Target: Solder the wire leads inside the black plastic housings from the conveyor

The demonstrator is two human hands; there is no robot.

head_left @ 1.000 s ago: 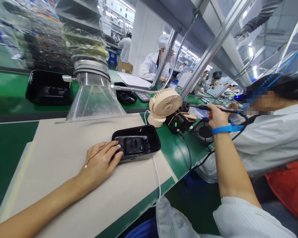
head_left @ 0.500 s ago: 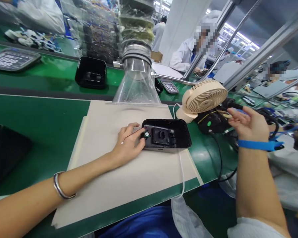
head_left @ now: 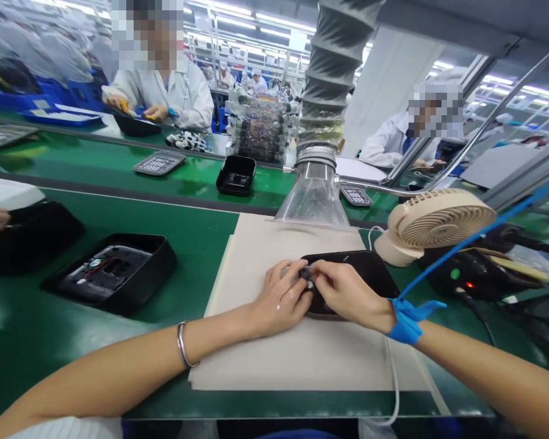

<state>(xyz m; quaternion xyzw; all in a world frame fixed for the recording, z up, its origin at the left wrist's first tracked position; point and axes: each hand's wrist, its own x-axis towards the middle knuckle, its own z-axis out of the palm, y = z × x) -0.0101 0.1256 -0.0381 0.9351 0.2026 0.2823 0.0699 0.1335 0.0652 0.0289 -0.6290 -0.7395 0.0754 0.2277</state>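
Black housing [head_left: 366, 271] sat under both hands — the right hand [head_left: 348, 292] had left the soldering station and joined the left hand [head_left: 281, 296], both pinching a small part [head_left: 307, 278] at its near edge.

green benches [head_left: 196, 216]; ceiling strip lights [head_left: 238, 23]; white pillar [head_left: 384, 85]

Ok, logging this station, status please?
Left hand and right hand both pinching a small part at the black casing on the mat. Nothing in the way.
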